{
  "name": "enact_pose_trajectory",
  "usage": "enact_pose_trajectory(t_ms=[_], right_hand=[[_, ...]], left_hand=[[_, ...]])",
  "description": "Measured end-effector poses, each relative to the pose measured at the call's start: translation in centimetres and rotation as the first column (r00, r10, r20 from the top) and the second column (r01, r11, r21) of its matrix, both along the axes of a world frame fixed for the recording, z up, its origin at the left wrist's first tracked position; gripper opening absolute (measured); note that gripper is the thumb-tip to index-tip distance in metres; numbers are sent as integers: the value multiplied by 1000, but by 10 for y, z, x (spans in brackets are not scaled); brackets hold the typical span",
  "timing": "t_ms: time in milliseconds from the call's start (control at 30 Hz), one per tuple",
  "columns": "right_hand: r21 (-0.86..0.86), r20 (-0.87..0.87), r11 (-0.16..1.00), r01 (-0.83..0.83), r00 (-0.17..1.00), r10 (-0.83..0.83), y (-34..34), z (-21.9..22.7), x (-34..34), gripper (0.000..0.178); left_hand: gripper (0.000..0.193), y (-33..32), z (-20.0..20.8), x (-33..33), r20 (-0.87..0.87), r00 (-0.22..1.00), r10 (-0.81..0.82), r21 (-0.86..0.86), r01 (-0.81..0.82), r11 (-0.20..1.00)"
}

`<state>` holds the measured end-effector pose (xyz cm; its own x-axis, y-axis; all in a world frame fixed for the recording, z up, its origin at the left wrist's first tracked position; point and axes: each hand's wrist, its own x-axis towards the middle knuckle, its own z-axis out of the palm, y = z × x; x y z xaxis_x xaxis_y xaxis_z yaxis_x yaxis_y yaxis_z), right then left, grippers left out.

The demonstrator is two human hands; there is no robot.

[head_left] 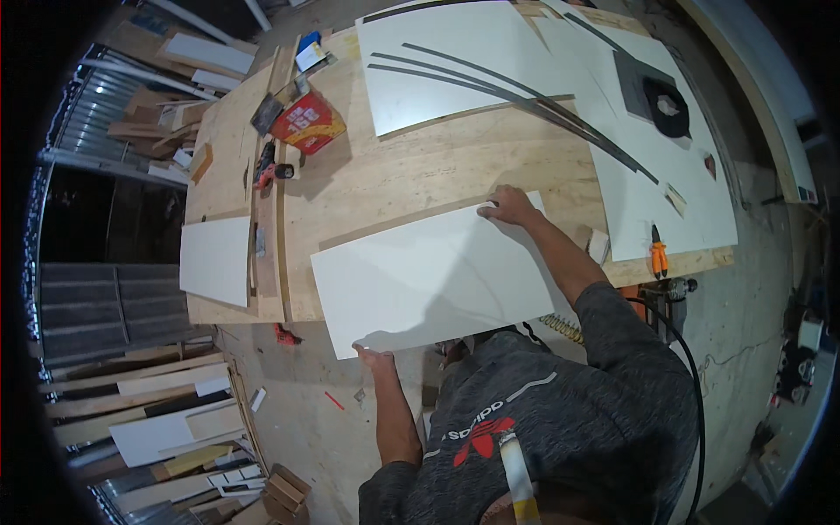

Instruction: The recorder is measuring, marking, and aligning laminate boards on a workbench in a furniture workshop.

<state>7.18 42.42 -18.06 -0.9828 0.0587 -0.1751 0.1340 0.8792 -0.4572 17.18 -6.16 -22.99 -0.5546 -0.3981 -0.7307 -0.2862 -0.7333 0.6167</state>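
A long white rectangular board (411, 280) lies slanted along the near side of the plywood workbench (394, 179), its near edge reaching past the bench toward my body. My left hand (374, 357) grips its near left corner, thumb on top and the other fingers hidden beneath. At the far right corner, my right hand (509, 208) is closed over the edge. My shadow falls across the board's right part. Just right of it, a small pale block (598, 246) sits on the bench.
Orange-handled pliers (658, 252) lie right, near a large white panel (630, 192) crossed by dark thin strips (525, 98). Left stand a red-yellow container (310, 127), a drill (268, 168) and a smaller white panel (215, 261). A black hose (691, 367) hangs beside my right arm.
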Motion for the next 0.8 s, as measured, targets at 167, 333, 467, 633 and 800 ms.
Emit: enact_pose_trajectory(t_ms=[167, 333, 467, 633, 800], right_hand=[[115, 65, 991, 74, 995, -82, 2, 5, -3, 48], [148, -124, 986, -77, 988, 96, 7, 26, -15, 34], [-93, -136, 995, 39, 989, -52, 33, 15, -24, 28], [-28, -196, 895, 446, 875, -442, 116, -21, -25, 41], [218, -464, 762, 610, 752, -469, 186, -28, -49, 52]], left_hand=[[71, -4, -25, -17, 10, 999, -38, 64, 37, 997], [75, -98, -135, -18, 200, 376, -905, -794, 603, 75], [65, -84, -129, -6, 193, 481, -855, -742, 642, 194], [51, -8, -31, -22, 90, 996, 16, 136, -29, 990], [48, 1, -2, -15, 245, 906, -344, 44, 344, 938]])
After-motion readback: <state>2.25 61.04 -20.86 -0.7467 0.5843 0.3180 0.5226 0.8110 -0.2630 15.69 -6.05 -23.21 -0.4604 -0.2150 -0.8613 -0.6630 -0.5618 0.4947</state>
